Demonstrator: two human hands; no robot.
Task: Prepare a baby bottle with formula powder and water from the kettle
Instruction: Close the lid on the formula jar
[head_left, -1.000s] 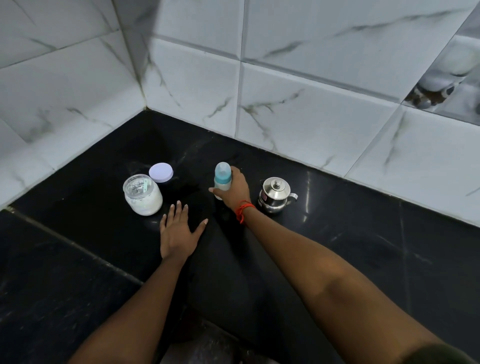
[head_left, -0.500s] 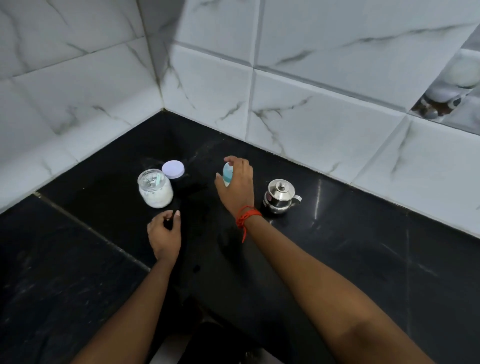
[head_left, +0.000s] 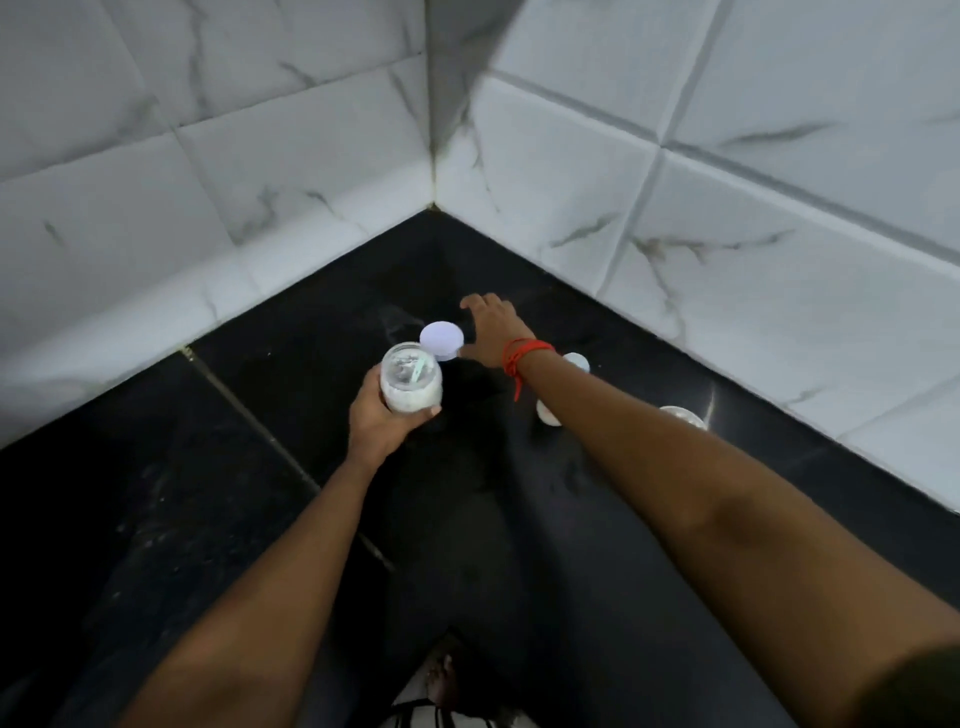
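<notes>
Your right forearm (head_left: 675, 467) covers most of the baby bottle (head_left: 575, 362) and nearly all of the kettle (head_left: 682, 415). Blur leaves it unclear whether your right hand (head_left: 493, 327) touches the jar lid (head_left: 441, 340).

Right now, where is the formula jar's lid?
Head view, centre: the pale round lid lies on the black counter just behind the open formula jar, toward the tiled corner, with the right grip open immediately to its right.

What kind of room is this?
Probably a kitchen counter corner. A black stone worktop meets white marble-look wall tiles, and the left hand holds a jar of white powder, with a baby bottle nearby.
</notes>
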